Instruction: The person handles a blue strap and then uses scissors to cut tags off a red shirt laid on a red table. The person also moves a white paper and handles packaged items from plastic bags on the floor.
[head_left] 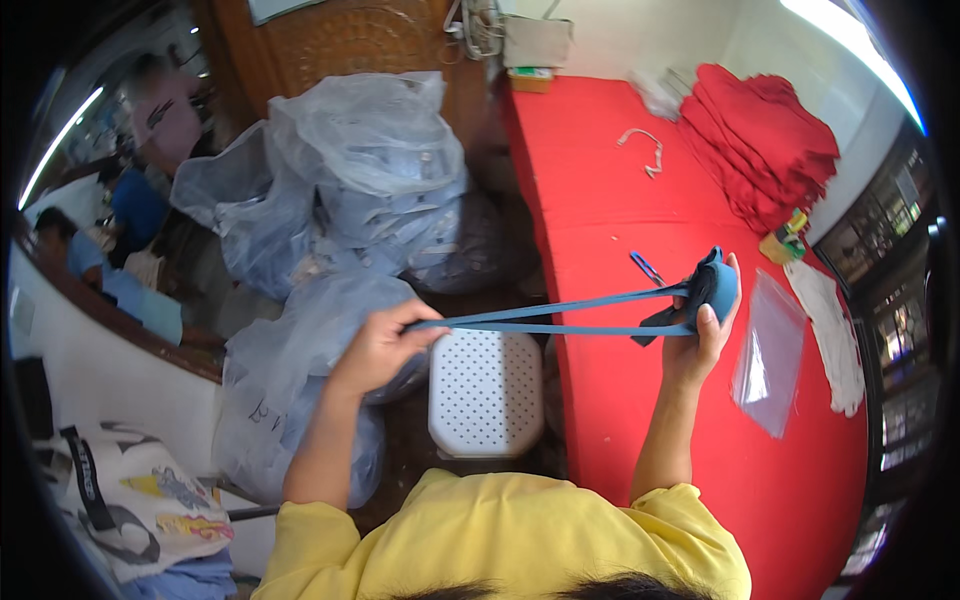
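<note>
A blue bra [716, 290] with rounded cups is stretched between my two hands, above the gap and the red-covered table. My right hand [706, 335] is closed around the cup part, with the thumb on its near side. The left hand [385, 345] pinches the far ends of the two long straps [570, 309], which run taut from the cups. Just beyond the cups, a small blue-handled tool [647, 267] lies on the table. To the right of my right hand is a flat clear plastic bag [770, 355].
A red-covered table [600, 180] carries a heap of red cloth [755, 145] and a long white cloth piece [825, 330]. Ahead and left stand several full clear sacks [370, 180]. A white perforated stool [485, 390] is below. Two people [165, 110] are at far left.
</note>
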